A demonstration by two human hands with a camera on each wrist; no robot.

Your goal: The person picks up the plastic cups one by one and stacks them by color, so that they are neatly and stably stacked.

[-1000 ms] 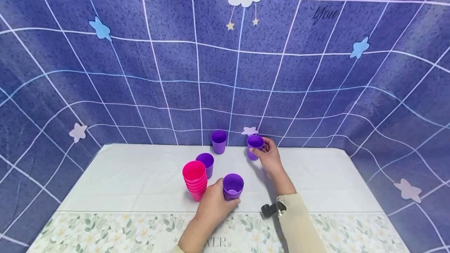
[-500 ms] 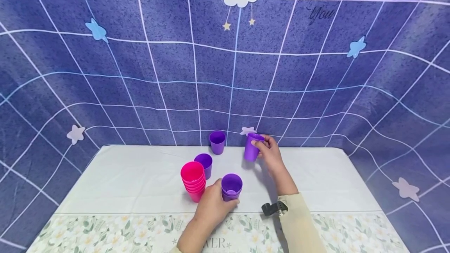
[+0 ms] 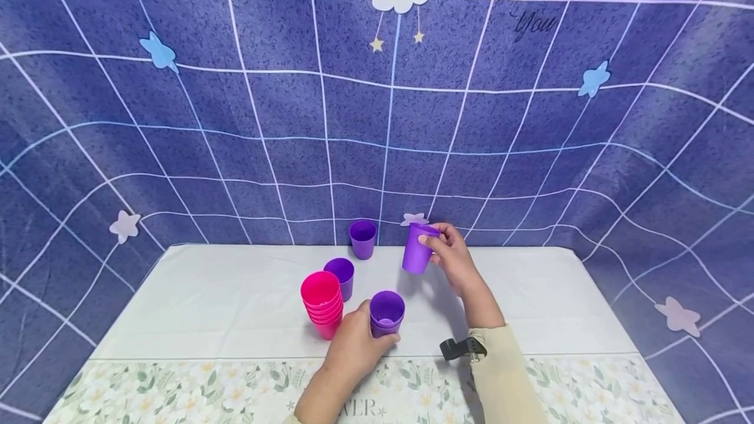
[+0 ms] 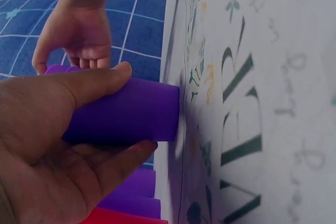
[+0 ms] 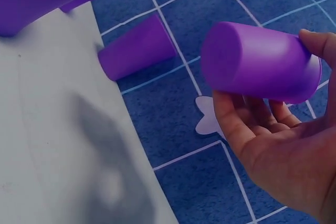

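Note:
My left hand grips a small stack of purple cups near the table's front strip, thumb on one side and fingers on the other. My right hand holds a single purple cup near its rim, tilted and raised off the table, as the right wrist view shows. Just left of my left hand stands a stack of pink cups. Behind that stack is another purple cup, partly hidden by it. One more purple cup stands at the table's back edge.
A white cloth covers the table, with a floral strip along the front. A blue gridded curtain with stars hangs right behind and at both sides. A black wrist camera mount sits at my right sleeve.
The cup in my right hand has tipped over further, its base swinging toward the left, and has come slightly left. My left hand keeps its grip on the purple stack.

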